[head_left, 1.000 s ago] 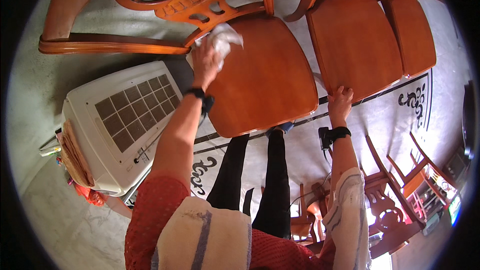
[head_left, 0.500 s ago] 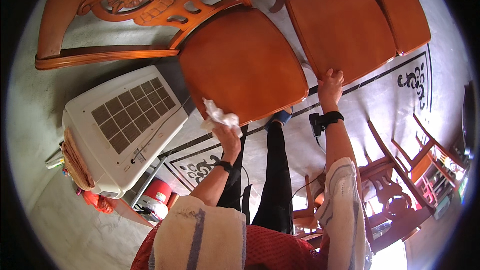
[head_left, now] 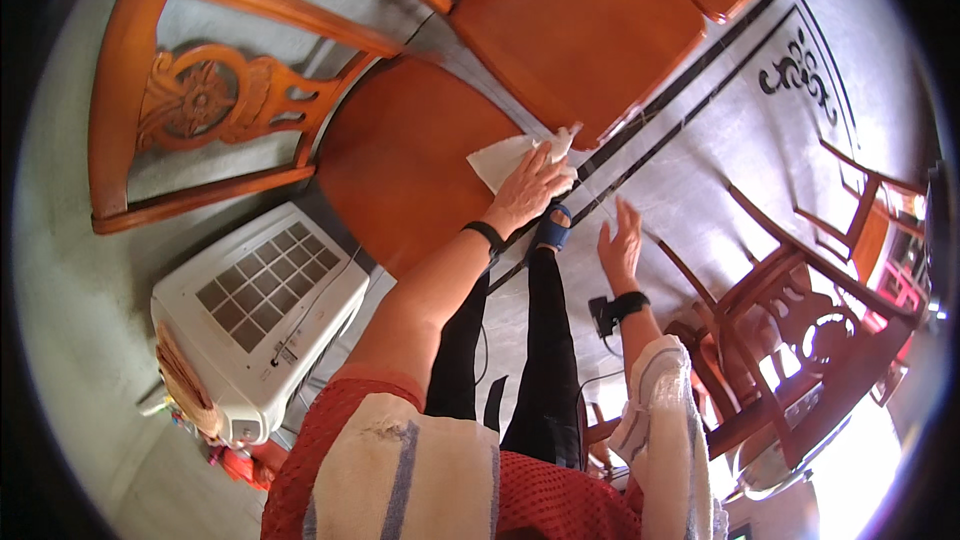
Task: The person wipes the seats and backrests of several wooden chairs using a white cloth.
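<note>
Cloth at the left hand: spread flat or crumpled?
Partly both: the cloth shows a flattish corner to the left of the left hand, with crumpled folds at right.

Chair seat (head_left: 400, 160): reddish-brown wood | on it: white cloth (head_left: 497, 160) (partly bunched, reaching past one corner)

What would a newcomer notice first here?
Probably the glossy orange-brown chair left of centre, with its carved flower backrest. At the chair's front corner, the left hand holds a white cloth; the right hand, open and empty, is nearby. A boxy white appliance sits at lower left.
</note>
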Demonstrator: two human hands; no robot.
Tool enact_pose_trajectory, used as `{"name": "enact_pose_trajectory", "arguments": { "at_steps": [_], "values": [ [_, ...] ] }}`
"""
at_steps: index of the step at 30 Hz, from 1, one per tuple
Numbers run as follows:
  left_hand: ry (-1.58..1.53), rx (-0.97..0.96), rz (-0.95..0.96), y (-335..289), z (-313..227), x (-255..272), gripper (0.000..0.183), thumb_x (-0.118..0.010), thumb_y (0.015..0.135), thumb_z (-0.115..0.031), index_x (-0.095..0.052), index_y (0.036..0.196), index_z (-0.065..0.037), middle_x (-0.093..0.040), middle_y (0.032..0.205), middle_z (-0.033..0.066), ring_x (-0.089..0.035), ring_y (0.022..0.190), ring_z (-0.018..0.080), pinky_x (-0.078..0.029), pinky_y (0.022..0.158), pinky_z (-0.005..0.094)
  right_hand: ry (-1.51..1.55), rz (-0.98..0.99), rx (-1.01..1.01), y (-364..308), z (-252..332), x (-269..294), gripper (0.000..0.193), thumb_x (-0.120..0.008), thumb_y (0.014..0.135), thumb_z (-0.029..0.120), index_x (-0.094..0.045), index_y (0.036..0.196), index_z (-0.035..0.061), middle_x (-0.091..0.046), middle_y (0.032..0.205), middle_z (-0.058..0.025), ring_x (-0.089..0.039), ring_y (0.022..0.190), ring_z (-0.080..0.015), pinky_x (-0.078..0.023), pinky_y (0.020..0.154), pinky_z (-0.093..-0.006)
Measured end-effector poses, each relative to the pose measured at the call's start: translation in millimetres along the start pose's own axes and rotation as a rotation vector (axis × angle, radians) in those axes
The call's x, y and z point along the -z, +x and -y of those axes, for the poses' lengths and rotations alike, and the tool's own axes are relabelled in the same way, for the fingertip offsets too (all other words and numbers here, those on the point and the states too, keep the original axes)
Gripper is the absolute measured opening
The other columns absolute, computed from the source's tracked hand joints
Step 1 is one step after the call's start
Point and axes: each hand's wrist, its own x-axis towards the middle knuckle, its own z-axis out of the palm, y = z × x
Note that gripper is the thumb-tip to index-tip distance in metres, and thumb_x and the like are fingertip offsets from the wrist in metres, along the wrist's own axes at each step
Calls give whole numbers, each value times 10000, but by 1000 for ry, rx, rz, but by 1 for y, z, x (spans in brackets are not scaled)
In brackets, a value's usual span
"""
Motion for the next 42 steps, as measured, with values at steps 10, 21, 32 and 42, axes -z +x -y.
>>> {"name": "enact_pose_trajectory", "arguments": {
  "at_steps": [10,21,32,42],
  "values": [
    [139,-62,431,-184,-16,24,455,-530,918,-127,-606,1365,-167,-487,1442,30,-273,1481,344,-282,1202,481,39,332,-236,-182,-93,25,485,-647,812,29,-586,1293,24,-582,1220,-225,-578,1134,-413,-498,954,-470],
    [-776,918,159,-232,-13,96,506,-577,804,61,-582,1303,-23,-624,1309,138,-555,1267,257,-427,1069,371,110,289,-359,-152,-129,76,369,-672,819,153,-690,1170,43,-660,1022,-222,-635,987,-400,-519,878,-470],
    [-1260,911,-527,53,-3,164,537,-619,986,-103,-402,1471,-23,-534,1363,69,-557,1167,164,-487,953,299,32,310,-369,-84,-165,114,370,-659,841,199,-684,1180,53,-666,1054,-231,-628,1017,-412,-504,923,-492],
    [-737,474,-349,163,-53,149,575,-522,913,-12,-409,1476,-53,-481,1415,200,-478,1320,371,-415,1087,412,-141,675,-387,-2,-127,174,576,-717,829,451,-658,1258,71,-629,1187,-246,-605,1130,-408,-502,969,-489]
  ]
}}
